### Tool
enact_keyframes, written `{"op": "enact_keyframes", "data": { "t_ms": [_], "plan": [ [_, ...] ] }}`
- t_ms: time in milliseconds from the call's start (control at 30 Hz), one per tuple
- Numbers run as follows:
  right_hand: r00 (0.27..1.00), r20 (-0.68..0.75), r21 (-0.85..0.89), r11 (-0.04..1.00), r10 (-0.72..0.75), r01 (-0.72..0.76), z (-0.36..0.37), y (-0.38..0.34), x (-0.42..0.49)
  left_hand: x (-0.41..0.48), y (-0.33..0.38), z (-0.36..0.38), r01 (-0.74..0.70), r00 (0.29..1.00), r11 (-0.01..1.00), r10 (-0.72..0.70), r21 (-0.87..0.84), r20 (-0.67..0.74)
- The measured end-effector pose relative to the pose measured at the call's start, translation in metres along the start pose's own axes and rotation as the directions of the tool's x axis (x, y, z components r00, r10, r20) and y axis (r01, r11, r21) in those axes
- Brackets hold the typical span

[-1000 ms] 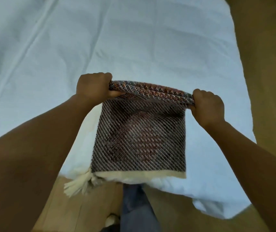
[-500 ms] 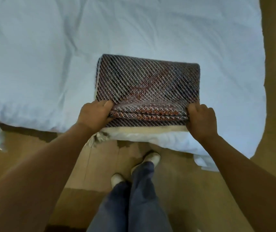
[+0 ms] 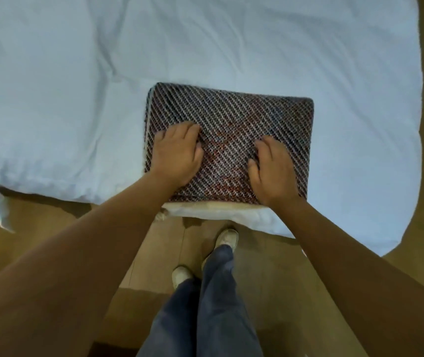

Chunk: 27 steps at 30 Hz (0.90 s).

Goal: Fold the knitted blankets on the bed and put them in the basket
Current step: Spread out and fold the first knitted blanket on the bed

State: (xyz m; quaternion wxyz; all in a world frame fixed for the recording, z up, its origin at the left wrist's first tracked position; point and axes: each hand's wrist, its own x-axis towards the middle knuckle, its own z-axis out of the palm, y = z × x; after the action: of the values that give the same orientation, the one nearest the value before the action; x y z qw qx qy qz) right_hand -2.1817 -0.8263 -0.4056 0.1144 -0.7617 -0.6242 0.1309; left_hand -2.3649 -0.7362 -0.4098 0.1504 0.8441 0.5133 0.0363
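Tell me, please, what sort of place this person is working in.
Probably a bedroom: a bed covered in pale blue bedding, a folded knitted blanket lying near its edge under the left hand and right hand, and a brown wood-look floor beside it.

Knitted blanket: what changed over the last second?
The knitted blanket went from held up by its fold to lying folded on the bed. The left hand and right hand let go of its edge and now press on top. It remains at the bed's near edge.
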Motion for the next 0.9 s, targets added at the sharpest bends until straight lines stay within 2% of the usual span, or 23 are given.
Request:
{"op": "enact_keyframes", "data": {
  "t_ms": [167,267,367,467,700,900],
  "plan": [
    [0.994,0.043,0.004,0.995,-0.100,0.099,0.035,-0.039,0.071,0.049,0.016,0.035,0.001,0.999,0.994,-0.007,0.111,0.047],
    [0.984,0.110,-0.099,0.984,-0.138,0.150,0.063,-0.027,0.096,0.067,-0.006,0.059,0.043,0.999,0.986,-0.047,0.163,0.017],
    [0.986,0.089,-0.161,0.975,-0.142,0.155,0.085,-0.007,0.100,0.073,-0.023,0.080,0.033,0.999,0.983,-0.030,0.178,-0.020],
    [0.997,0.033,-0.160,0.985,-0.065,0.069,0.086,0.013,0.096,0.072,-0.028,0.084,0.087,0.994,0.989,-0.077,0.122,-0.081],
    [0.982,-0.034,-0.194,0.963,0.186,-0.189,0.072,0.056,0.075,0.061,-0.049,0.077,0.254,0.964,0.964,-0.247,0.073,-0.096],
    [0.917,0.184,-0.279,0.913,0.354,-0.296,0.047,0.055,0.088,0.059,-0.059,0.052,0.267,0.955,0.961,-0.274,0.074,0.113]
  ]
}}
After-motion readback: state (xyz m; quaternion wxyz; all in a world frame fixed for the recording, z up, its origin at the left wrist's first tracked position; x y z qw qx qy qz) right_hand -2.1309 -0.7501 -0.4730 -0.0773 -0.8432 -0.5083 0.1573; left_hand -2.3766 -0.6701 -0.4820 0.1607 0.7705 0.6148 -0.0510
